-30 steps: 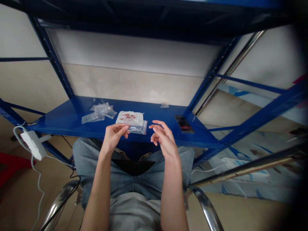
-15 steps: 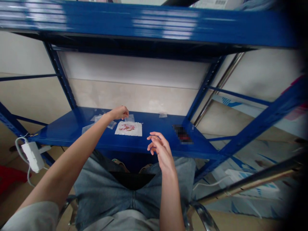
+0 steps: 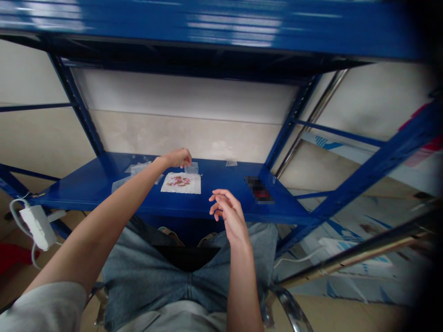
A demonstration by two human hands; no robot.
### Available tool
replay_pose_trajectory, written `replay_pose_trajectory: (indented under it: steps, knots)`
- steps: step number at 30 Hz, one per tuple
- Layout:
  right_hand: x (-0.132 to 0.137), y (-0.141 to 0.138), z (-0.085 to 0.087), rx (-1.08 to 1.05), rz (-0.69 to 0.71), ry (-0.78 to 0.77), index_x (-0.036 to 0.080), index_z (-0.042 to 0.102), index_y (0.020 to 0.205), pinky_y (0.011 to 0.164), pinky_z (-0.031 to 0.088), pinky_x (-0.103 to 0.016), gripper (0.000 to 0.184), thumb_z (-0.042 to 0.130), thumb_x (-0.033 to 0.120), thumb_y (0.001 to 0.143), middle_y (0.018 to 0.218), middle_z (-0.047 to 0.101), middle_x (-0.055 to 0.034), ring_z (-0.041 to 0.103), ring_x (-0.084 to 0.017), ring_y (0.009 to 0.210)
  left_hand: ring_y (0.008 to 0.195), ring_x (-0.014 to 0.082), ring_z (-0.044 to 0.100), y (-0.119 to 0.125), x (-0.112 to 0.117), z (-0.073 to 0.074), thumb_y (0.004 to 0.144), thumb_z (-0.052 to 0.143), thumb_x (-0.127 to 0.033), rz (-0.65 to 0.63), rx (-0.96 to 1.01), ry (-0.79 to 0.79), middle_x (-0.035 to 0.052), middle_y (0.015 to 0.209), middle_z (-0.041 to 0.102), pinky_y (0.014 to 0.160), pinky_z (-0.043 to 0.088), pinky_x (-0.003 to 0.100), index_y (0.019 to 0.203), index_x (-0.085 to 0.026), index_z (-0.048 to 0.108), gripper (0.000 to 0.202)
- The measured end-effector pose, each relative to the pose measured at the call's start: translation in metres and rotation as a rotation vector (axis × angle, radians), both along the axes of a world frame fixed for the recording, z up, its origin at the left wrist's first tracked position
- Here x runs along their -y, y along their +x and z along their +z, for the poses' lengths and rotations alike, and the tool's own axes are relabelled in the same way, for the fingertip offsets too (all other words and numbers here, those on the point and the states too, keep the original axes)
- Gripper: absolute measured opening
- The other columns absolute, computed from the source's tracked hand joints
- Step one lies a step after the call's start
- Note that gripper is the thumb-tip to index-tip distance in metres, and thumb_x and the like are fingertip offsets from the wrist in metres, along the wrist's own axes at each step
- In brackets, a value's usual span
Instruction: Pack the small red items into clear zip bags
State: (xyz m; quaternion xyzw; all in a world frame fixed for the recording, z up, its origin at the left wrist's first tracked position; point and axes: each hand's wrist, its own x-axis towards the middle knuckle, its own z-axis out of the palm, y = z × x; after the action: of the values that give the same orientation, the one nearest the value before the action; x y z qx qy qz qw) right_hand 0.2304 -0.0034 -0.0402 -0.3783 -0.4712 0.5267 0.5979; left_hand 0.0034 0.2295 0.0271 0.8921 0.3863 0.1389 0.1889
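My left hand [image 3: 182, 158] reaches to the back of the blue shelf with its fingers closed in a pinch on a small clear plastic bag [image 3: 191, 168]. Just in front lies a white drawstring pouch [image 3: 166, 186], flat, with a heap of small pink and brown dried bits [image 3: 180, 180] on it; whether these are loose or printed is hard to make out. More clear plastic bags [image 3: 140, 168] lie to the left, partly behind my left forearm. My right hand [image 3: 227, 210] hovers over the front edge, fingers apart and curved, holding nothing.
A small clear packet [image 3: 231, 162] lies near the back wall. A blurred-out dark object [image 3: 259, 189] sits on the right of the shelf. Blue uprights [image 3: 294, 121] and an upper shelf beam [image 3: 221, 23] frame the space. A white power strip [image 3: 38, 228] hangs at the left.
My left hand has moved a little to the right, and the clear bag has shifted right with it, relative to the pouch. The right hand stays almost still. The camera view has tilted slightly.
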Motion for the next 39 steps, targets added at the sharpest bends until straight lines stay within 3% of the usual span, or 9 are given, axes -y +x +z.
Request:
replay_pose_trajectory:
  steps: [8,24,32,39]
  knots:
    - [0.002,0.002,0.000,0.001,0.020,-0.002,0.021,0.065,0.100,0.040,0.037,-0.018,0.029,0.070,0.043,0.083,0.088,0.066,-0.0031,0.061,-0.011,0.057,0.049,0.0127,0.056,0.012,-0.007,-0.008,0.067,0.063,-0.006,0.014,-0.051,-0.011,0.0051,0.059,0.068,0.055,0.041,0.025,0.075,-0.010,0.074,0.014]
    - [0.001,0.001,-0.004,0.014,0.011,0.011,0.020,0.066,0.101,0.041,0.036,-0.018,0.031,0.069,0.046,0.083,0.085,0.066,-0.0034,0.061,-0.011,0.058,0.050,0.0117,0.059,0.027,-0.007,-0.010,0.072,0.065,-0.008,-0.059,-0.032,-0.038,0.0032,0.058,0.068,0.053,0.041,0.021,0.076,-0.011,0.073,0.011]
    - [0.000,0.003,-0.006,0.008,0.001,0.005,0.020,0.066,0.099,0.041,0.037,-0.018,0.030,0.069,0.046,0.083,0.084,0.066,-0.0034,0.061,-0.012,0.058,0.049,0.0130,0.058,0.016,-0.006,-0.010,0.073,0.067,-0.010,-0.027,-0.041,-0.048,0.0057,0.060,0.069,0.056,0.042,0.025,0.076,-0.010,0.074,0.008]
    - [0.000,0.001,-0.005,0.020,0.011,0.014,0.021,0.066,0.099,0.041,0.036,-0.017,0.028,0.068,0.045,0.085,0.085,0.066,-0.0031,0.061,-0.011,0.058,0.047,0.0108,0.057,0.007,-0.009,-0.007,0.074,0.068,-0.012,-0.029,-0.063,-0.047,0.0043,0.057,0.068,0.052,0.040,0.022,0.073,-0.011,0.073,0.006]
